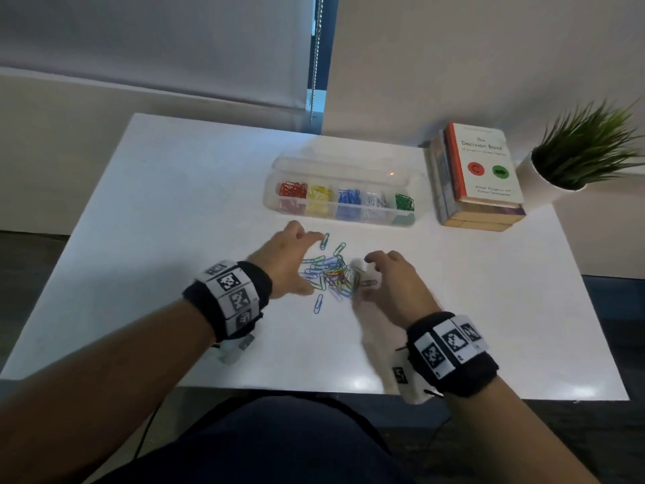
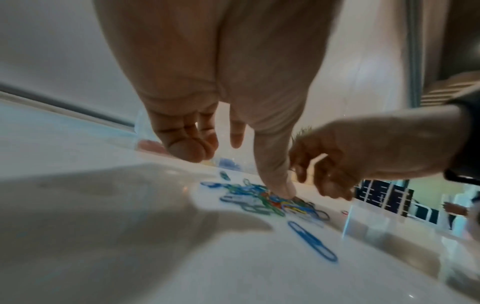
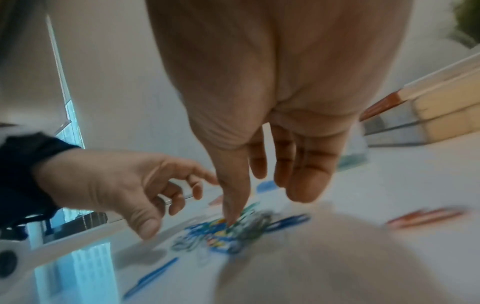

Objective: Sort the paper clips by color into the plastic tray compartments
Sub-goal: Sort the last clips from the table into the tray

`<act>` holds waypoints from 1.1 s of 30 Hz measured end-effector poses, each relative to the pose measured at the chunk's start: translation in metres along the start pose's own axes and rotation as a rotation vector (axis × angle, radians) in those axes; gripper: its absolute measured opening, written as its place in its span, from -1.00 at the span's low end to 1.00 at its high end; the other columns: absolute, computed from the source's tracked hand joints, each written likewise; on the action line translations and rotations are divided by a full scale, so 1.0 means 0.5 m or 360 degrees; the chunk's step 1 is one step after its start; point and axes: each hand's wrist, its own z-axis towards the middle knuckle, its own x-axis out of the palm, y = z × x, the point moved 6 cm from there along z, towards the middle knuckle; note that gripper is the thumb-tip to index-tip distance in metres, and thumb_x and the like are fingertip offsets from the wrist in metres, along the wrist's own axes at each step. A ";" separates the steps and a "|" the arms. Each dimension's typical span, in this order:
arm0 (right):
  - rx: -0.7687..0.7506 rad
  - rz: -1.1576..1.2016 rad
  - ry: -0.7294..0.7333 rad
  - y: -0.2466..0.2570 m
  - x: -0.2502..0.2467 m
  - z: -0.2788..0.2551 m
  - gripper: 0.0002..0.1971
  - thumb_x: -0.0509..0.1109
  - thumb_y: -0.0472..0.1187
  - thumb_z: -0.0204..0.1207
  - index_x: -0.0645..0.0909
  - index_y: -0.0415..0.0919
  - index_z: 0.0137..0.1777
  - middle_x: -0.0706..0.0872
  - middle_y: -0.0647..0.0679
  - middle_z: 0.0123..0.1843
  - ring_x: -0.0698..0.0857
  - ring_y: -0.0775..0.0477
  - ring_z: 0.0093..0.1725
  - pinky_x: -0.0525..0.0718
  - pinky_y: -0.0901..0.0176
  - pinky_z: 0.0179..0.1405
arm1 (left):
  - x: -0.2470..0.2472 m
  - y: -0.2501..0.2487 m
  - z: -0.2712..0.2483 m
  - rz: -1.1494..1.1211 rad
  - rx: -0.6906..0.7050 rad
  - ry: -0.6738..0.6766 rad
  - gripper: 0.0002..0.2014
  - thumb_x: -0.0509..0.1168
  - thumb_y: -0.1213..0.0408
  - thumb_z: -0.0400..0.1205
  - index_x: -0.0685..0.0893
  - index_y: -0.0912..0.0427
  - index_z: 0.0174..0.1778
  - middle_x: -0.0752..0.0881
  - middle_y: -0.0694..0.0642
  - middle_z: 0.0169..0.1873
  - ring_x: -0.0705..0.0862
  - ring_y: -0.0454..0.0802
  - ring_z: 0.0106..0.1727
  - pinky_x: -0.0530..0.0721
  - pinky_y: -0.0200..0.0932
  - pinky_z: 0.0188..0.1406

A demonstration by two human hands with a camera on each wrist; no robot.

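Note:
A tangled pile of coloured paper clips [image 1: 331,275] lies on the white table [image 1: 167,204], in front of the clear plastic tray [image 1: 270,199]. The tray's compartments hold red, yellow, blue, white and green clips, from left to right. My left hand [image 1: 296,262] hovers at the pile's left side, its thumb [image 2: 281,189] touching the clips and its fingers relaxed. My right hand [image 1: 368,277] is at the pile's right side, and its thumb [image 3: 231,214] dips into the clips. A lone blue clip [image 1: 318,303] lies nearer to me. Neither hand plainly holds a clip.
A stack of books [image 1: 481,176] stands right of the tray, with a potted plant [image 1: 579,151] beyond it. The tray's clear lid [image 1: 342,162] lies open behind it. A reddish clip [image 3: 426,218] lies to the right of the pile.

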 end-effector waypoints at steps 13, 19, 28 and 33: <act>-0.0156 0.0088 0.0065 0.020 0.021 0.048 -0.58 0.52 -0.26 0.31 0.59 -0.18 0.19 0.59 -0.11 0.01 0.58 -0.14 -0.02 0.25 0.29 -0.23 | 0.069 -0.104 0.060 -0.0210 0.0075 0.0026 -0.29 0.60 0.31 0.35 0.51 0.10 0.43 0.46 0.07 0.22 0.57 0.07 0.21 0.53 -0.07 0.27; -0.0327 -0.0101 0.0257 0.019 -0.001 0.056 -0.15 0.65 -0.03 0.23 0.34 0.00 0.52 0.43 -0.17 0.39 0.52 -0.23 0.31 0.53 0.02 0.32 | 0.035 -0.036 0.049 -0.0545 -0.0032 -0.0120 -0.31 0.51 0.42 0.42 0.49 0.01 0.47 0.51 -0.01 0.22 0.61 -0.07 -0.03 0.60 -0.41 -0.25; -0.0469 -0.0321 0.0189 0.068 0.043 0.067 -0.62 0.33 -0.21 0.55 0.52 0.07 0.36 0.41 -0.12 0.30 0.47 -0.26 0.23 0.64 -0.13 0.11 | 0.017 0.028 0.045 -0.0965 -0.0282 -0.0306 -0.56 0.28 0.47 0.56 0.58 -0.02 0.31 0.62 -0.02 0.12 0.60 -0.16 -0.24 0.54 -0.42 -0.17; -0.0470 -0.0220 0.0175 0.072 0.038 0.075 -0.75 0.34 -0.24 0.50 0.67 -0.08 0.15 0.51 -0.16 0.10 0.59 -0.29 0.06 0.65 -0.09 0.06 | 0.017 0.031 0.057 -0.1214 -0.0310 -0.0322 -0.77 0.30 0.31 0.65 0.60 -0.04 0.18 0.65 -0.03 0.03 0.63 -0.05 -0.22 0.61 -0.20 -0.27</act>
